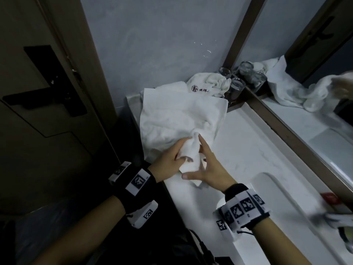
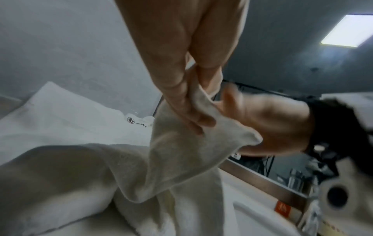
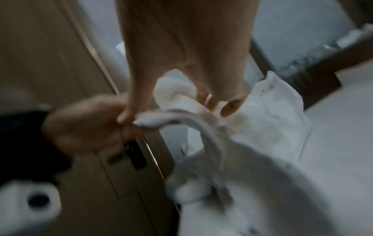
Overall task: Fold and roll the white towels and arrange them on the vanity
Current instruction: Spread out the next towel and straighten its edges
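Now both hands meet at the table's front left edge: the left hand (image 1: 168,159) pinches a bunched corner of the white towel (image 1: 177,115), fingers curled round it, while the right hand (image 1: 208,169) has its fingers spread, thumb and fingertips on the same corner. The towel sprawls toward the back left corner, beside a second crumpled towel (image 1: 208,83) and glasses (image 1: 236,87). A hasty tug could sweep those glasses over, I'd judge. The right wrist view is blurred, so its grip is uncertain.
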Demonstrator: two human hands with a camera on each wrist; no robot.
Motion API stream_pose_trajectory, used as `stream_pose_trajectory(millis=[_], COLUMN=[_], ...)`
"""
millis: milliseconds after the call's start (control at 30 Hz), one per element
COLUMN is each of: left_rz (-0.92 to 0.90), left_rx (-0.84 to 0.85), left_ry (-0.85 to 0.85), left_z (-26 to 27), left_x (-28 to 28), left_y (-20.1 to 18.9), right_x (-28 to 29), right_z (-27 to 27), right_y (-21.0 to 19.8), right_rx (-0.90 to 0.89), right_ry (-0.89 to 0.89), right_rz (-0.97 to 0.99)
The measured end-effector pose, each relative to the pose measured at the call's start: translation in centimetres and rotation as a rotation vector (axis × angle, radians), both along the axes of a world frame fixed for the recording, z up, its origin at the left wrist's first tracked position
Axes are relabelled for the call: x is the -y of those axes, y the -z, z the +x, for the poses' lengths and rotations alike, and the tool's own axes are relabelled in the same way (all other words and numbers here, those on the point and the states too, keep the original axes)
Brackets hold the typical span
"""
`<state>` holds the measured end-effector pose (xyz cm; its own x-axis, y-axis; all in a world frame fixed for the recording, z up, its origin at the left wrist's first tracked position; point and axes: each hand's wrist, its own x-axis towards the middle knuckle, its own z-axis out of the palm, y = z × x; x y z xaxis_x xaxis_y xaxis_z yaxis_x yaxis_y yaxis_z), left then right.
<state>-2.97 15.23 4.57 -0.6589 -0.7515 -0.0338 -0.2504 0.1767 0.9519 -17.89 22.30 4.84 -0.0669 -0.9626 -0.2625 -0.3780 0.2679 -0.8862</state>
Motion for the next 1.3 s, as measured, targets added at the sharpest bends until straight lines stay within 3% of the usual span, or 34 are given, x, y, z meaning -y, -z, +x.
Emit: stream_pose_trajectory(millis=[67, 233, 400, 500, 600, 733, 833, 933, 1033, 1100, 1167, 1233, 1300], left_rz=[0.002, -0.071, -0.012, -0.045, -0.167, -0.312, -0.435, -0.394, -0.335, -0.261, -0.347, -0.446, -0.433], left_rx=[-0.046, -0.142, -0.171, -0.121, 0.016, 0.058, 0.044, -0.01, 0.007, 0.193, 0.561, 0.939, 1.161], left_ry=[-0.064, -0.195, -0.249, -0.251, -0.218, -0.272, -0.359, -0.368, -0.323, -0.197, 0.064, 0.318, 0.488], left_z=[0.3, 1.3, 3.1, 4.9, 7.3, 10.2, 11.0, 10.9, 10.8, 10.9, 10.7, 10.2, 9.9], left_x=[0.6, 1.5, 2.5, 2.9, 3.5, 4.1, 4.9, 5.5, 5.3, 4.8, 4.0, 2.7, 1.6], left_y=[-0.2, -0.9, -1.8, -2.1, -2.3, -3.4, -4.7, -5.6, -5.4, -4.6, -3.0, -1.3, 0.6], right_x=[0.1, -1.1, -1.5, -1.6, -2.0, -1.6, -1.0, -0.6, -0.9, -1.3, -1.7, -2.0, -2.1], right_z=[0.1, -0.8, -1.3, -2.5, -4.5, -6.4, -6.3, -5.7, -5.2, -4.4, -3.6, -3.3, -3.1], right_y=[1.5, 3.7, 3.8, 3.0, 1.6, -1.4, -3.2, -3.5, -3.2, -2.3, -0.7, 0.3, 0.5], right_rx=[-0.228, -0.197, -0.391, -0.469, -0.333, 0.209, 0.215, 0.118, -0.179, -0.485, -0.793, -0.892, -0.845], right_ry=[0.051, 0.193, 0.21, 0.275, 0.431, 0.61, 0.505, 0.341, 0.039, -0.189, -0.33, -0.426, -0.44], right_rz=[-0.014, -0.063, 0.045, 0.007, -0.103, -0.27, -0.305, -0.201, 0.047, 0.235, 0.344, 0.423, 0.536])
